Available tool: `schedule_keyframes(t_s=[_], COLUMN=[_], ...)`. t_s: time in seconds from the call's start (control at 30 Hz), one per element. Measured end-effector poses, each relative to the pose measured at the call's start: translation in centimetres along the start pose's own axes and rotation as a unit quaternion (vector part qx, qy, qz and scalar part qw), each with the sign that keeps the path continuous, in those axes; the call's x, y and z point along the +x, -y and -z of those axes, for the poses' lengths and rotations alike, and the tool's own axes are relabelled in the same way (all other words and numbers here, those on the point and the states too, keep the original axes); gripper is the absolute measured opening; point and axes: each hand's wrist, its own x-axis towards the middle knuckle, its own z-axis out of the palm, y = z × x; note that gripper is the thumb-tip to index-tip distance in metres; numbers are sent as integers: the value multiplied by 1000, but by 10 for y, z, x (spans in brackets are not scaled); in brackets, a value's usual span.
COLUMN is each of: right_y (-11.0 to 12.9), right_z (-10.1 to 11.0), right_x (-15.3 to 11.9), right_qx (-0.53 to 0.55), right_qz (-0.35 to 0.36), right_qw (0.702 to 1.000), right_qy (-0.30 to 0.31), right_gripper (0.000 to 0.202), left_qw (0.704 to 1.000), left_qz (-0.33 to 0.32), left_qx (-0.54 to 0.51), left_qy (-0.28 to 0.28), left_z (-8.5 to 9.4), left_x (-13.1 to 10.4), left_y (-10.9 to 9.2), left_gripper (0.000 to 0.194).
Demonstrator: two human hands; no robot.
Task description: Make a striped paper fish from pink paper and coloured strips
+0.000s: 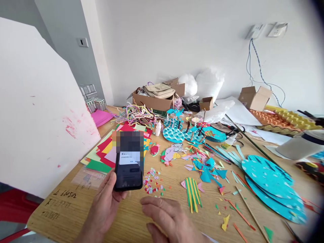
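Note:
My left hand (106, 199) is wrapped round a black smartphone (129, 175), held upright and tilted above the table's left part. A white dialog box shows on its dark screen, and the upper part is blurred out. My right hand (167, 216) hovers just right of the phone, fingers bent and apart, with nothing in them. Beyond it lie small paper confetti pieces (153, 180) and a striped yellow and green paper fish (192, 194). A stack of coloured paper (101, 152) sits behind the phone, partly hidden by it.
Blue paper discs (270, 185) are stacked at the right, near a thin wooden stick (251, 212). Paper scraps (209, 168) cover the middle. Farther back are a glue bottle (158, 129), pipe cleaners (138, 114) and a cardboard box (152, 102). A white board (43, 101) stands at left.

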Motion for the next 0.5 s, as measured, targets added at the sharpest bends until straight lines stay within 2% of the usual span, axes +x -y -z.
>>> schedule_keyframes(t_s=[0.1, 0.27, 0.5], right_y=[-1, -10, -14], right_z=[-7, -15, -18], right_x=[4, 3, 1], right_qx=[-81, -127, -132], right_qz=[39, 34, 22], right_qw=[995, 986, 984], right_qy=[37, 106, 114], right_gripper=[38, 51, 50], left_qw=[1000, 1000, 999], left_qz=[5, 26, 33], left_qx=[2, 1, -10], left_qy=[21, -9, -12], left_z=[-7, -15, -20], left_x=[1, 2, 3], left_y=[2, 6, 8], left_gripper=[26, 37, 37])
